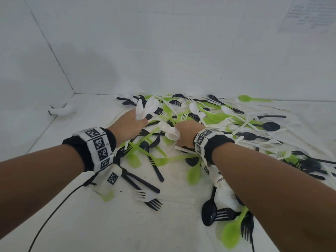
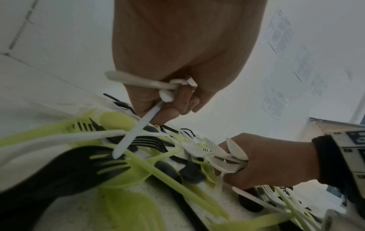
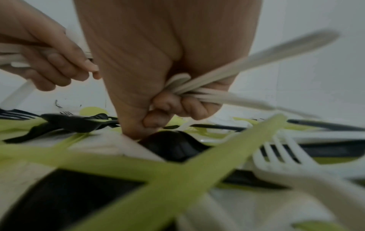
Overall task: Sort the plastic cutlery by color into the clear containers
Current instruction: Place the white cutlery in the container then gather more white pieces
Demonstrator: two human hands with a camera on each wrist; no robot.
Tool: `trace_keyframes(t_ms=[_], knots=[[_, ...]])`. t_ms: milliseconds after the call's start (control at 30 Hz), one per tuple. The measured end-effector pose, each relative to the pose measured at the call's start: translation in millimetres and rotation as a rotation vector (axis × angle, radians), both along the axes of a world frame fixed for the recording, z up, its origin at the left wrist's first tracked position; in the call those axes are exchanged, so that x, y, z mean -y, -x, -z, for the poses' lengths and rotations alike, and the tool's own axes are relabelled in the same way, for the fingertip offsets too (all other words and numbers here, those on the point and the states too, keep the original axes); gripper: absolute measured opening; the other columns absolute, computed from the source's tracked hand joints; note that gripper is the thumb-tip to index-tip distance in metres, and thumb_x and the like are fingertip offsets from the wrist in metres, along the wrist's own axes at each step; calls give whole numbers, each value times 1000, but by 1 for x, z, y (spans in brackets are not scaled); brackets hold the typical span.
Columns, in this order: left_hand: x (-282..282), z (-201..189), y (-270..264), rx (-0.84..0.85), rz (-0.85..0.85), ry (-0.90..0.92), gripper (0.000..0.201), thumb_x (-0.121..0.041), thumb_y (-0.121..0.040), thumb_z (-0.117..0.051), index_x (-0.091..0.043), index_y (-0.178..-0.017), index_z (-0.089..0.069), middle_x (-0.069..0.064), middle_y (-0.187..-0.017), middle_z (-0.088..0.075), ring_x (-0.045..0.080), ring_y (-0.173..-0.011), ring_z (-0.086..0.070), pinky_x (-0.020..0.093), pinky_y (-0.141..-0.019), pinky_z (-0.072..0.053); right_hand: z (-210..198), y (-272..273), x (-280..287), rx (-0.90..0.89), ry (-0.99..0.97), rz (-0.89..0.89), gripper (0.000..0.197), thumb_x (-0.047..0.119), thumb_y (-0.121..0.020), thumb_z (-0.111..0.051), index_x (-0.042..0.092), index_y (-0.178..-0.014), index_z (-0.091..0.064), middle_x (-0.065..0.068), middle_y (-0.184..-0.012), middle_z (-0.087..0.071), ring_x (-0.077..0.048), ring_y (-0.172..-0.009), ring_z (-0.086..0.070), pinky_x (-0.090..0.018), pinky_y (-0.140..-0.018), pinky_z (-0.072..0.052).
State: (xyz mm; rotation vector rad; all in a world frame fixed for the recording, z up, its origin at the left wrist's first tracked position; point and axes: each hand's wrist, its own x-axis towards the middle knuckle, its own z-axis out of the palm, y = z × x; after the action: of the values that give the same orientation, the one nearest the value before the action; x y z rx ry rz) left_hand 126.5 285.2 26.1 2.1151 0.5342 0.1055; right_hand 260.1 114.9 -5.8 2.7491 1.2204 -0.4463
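— Where the pile of cutlery (image 1: 200, 124) spreads from the middle of the head view out to the right edge, what has each hand got?

— The left hand (image 1: 127, 124), left of centre, has its fingers curled round a bunch of white spoons (image 1: 147, 106), bowls sticking up. The right hand (image 1: 187, 133), just beside it, is closed on another white bunch (image 1: 170, 130).

— Any writing?

— Printed sheets (image 1: 307, 13) on the wall, upper right, too blurred to read. The wristbands (image 1: 98, 146) carry black-and-white square code markers, no words.

— And the rest?

— Green, black and white pieces lie mixed on the white surface (image 1: 81, 224).
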Motion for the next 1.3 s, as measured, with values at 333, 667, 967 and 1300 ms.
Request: trace_keyframes(t_ms=[333,667,967,1300], knots=[[2,5,-8,36,3,28,17,-23,-101,-53,-7,-97,-54,1,-74,-42,18,-66,-40,34,-62,-39,-24,-6,20,41,-493,175,20,43,-92,-53,24,-99,-50,1,-85,-59,-25,-80,-58,-33,-65,-42],[52,13,-50,44,204,-114,21,-26,-100,-56,-8,-89,-57,-1,-73,-53,16,-64,-49,29,-60,-38,-24,-13,92,-262,-777,434,16,23,-96,-59,28,-89,-72,17,-69,-59,-8,-65,-52,-30,-68,-43],[87,44,-100,-240,377,-581,26,-36,-95,-64,-11,-97,-60,7,-97,-63,31,-95,-62,35,-77,-48,-16,-19,132,-104,-940,635,18,24,-98,-56,19,-113,-46,-4,-88,-65,-26,-78,-63,-36,-65,-49],[79,21,-86,9,195,-353,20,-29,-95,-59,-13,-107,-55,5,-94,-62,25,-83,-60,36,-68,-45,-10,-22,145,-129,-896,685,11,26,-95,-54,25,-106,-54,7,-88,-63,-12,-75,-58,-27,-58,-36]])
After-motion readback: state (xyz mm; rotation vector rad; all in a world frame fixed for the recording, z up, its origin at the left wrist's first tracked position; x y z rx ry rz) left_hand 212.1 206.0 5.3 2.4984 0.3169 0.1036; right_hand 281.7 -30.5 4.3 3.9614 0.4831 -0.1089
